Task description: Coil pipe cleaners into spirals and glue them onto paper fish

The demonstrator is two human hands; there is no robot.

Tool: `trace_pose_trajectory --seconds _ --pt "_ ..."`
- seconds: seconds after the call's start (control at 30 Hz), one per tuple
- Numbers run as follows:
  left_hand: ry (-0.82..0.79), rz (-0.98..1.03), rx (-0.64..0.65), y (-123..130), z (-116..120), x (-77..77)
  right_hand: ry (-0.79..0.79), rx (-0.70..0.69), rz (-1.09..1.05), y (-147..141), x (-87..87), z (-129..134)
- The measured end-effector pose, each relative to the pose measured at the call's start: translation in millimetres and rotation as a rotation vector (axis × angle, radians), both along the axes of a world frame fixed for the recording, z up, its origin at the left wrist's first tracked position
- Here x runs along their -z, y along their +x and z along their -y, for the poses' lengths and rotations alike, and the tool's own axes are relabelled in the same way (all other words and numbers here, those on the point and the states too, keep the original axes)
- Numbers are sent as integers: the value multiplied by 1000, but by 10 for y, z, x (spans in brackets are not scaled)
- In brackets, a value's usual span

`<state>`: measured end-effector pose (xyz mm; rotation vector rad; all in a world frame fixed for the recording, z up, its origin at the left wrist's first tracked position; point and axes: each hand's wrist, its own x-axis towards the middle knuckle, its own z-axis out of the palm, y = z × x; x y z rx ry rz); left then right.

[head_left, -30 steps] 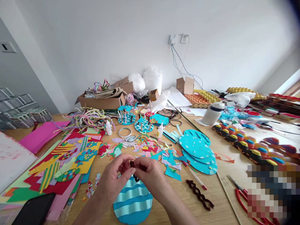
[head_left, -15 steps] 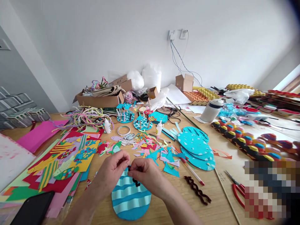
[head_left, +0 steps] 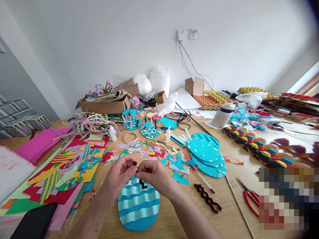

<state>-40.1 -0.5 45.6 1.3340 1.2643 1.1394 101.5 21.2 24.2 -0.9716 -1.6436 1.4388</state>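
Note:
Fingertips of my left hand [head_left: 122, 174] and my right hand [head_left: 152, 176] meet, pinched around a dark brown pipe cleaner [head_left: 143, 184]. One wavy end hangs below the right fingers, and a small bit pokes up at the left fingertips. Under both hands lies a blue oval card [head_left: 139, 224] with pale blue wavy paper strips across it; the hands cover its top edge. Right of my right forearm, several more twisted brown pipe cleaners [head_left: 208, 198] rest on the table.
Colored paper sheets with paper fish [head_left: 72, 166] and a black phone [head_left: 35, 220] lie left. Glue bottles [head_left: 167, 135], a tape roll [head_left: 131, 137] and paper scraps [head_left: 179, 164] sit ahead. To the right are blue ovals [head_left: 203, 149], a wooden stick [head_left: 239, 205] and red-handled scissors [head_left: 250, 199].
Both hands have risen slightly with the pipe cleaner. The left fingers have shifted their hold, and a brown bit now shows above them. The view has tilted a little.

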Motion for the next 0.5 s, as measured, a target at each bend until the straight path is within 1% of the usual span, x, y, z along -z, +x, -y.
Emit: trace_pose_trajectory --seconds 0.1,0.2,0.3,0.4,0.5 --pt "-30 -12 -4 19 22 15 25 3 13 -5 -28 19" --pt "7 44 -74 7 15 1 42 60 1 3 -38 77" --pt "53 105 -129 -10 -4 13 45 119 15 -12 9 163" --pt "68 116 -121 -7 -18 54 11 178 -17 -75 93 233" --pt "85 114 -116 8 -19 69 -93 206 -149 -135 149 253"
